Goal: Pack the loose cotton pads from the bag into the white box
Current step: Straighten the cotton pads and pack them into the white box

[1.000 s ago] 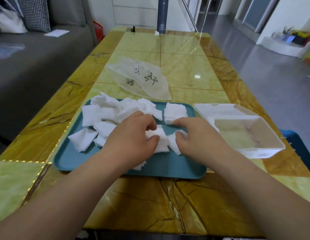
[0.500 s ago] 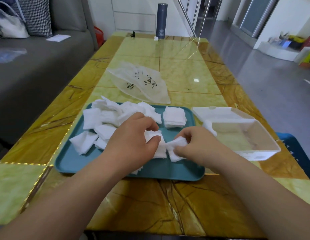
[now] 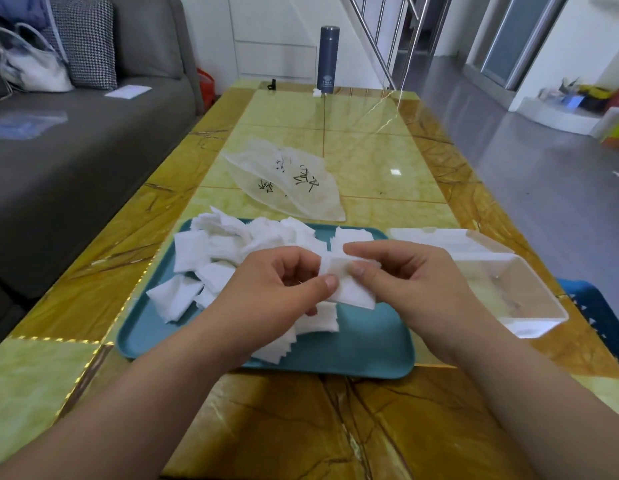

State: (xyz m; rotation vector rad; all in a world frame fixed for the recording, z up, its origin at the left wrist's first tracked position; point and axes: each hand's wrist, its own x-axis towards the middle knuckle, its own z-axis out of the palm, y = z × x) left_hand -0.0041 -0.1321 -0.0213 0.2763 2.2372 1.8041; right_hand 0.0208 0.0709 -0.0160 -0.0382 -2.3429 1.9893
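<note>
Left grip (image 3: 276,292) and right grip (image 3: 412,285), in the head view, both pinch one small stack of cotton pads (image 3: 351,291) above the tray (image 3: 370,351). The white box (image 3: 529,327) lies open just beyond the right grip (the nearer one), on the table.

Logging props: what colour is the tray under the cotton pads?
The tray is plain teal, shown best in the head view.

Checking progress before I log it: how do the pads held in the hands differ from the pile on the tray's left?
The held pads are up over the teal tray, pinched between left hand and right hand; the pile lies on the tray. The held pads look gathered flat; the pile is scattered at all angles. Both are white, square cotton pads.
</note>
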